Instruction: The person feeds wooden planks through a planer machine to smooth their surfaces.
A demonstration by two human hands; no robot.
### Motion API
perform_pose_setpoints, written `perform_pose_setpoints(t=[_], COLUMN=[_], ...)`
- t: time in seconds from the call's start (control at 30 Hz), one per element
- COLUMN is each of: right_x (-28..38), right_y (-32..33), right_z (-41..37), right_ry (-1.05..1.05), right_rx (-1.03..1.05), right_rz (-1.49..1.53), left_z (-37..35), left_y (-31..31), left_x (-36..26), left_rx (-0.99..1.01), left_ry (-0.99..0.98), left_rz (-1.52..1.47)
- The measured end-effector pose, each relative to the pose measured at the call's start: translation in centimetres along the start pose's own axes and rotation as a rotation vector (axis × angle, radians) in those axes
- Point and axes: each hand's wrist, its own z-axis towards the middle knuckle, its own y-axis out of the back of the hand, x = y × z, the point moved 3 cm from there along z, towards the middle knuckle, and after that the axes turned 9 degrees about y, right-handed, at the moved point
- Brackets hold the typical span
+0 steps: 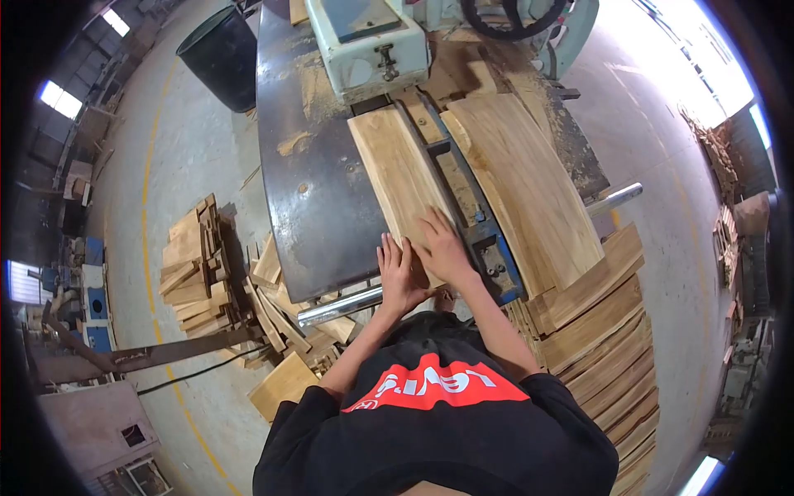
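A long wooden board [395, 161] lies on the machine's metal table, its far end close to the pale green machine housing [376, 62]. Flat on top of the board near its close end rests my right hand [447, 252], fingers stretched forward. My left hand [399, 277] touches the left edge and near end of the same board, with fingers extended and its thumb pointing right. A blue-edged metal guide fence [463, 194] runs along the board's right side. Beyond the fence lies a second, wider board [525, 178] with a rough left edge.
The dark metal table [318, 194] carries patches of sawdust. Stacked planks [608, 339] stand at my right, and offcuts [194, 264] are heaped on the floor at left. A black bin [219, 58] stands behind. A metal rail [339, 306] crosses the table's front; a handwheel [513, 21] sits above.
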Motion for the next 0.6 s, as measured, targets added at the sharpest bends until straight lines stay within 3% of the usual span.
perform_pose_setpoints(t=[0.17, 0.6], right_x=[-1.3, -3.3], right_y=[-1.4, -4.1], right_z=[-0.3, 6.7], right_ry=[0.031, 0.038], right_rx=[-0.018, -0.176], right_rz=[-0.001, -0.124], left_z=[1.4, 9.1], left_y=[-0.1, 1.0], left_x=[0.8, 3.9], left_rx=[-0.106, -0.047], left_ry=[-0.118, -0.132], left_rz=[0.049, 0.07])
